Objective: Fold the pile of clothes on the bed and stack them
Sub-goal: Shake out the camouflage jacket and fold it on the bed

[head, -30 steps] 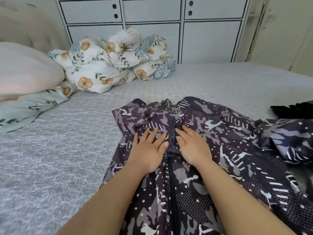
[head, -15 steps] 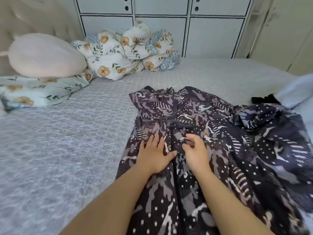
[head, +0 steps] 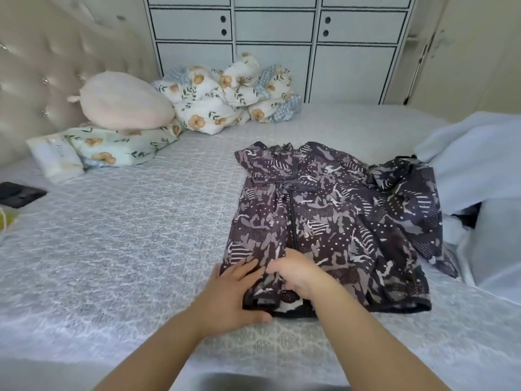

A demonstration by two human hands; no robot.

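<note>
My left hand (head: 235,296) lies flat on the near hem of the dark patterned zip jacket (head: 324,227) spread on the grey bed (head: 127,249), my right hand (head: 298,273) seemingly pinching that hem, pale blue cloth (head: 485,193) crowding its right sleeve, floral pillows (head: 112,148) and bunched bedding (head: 225,100) beyond.
</note>
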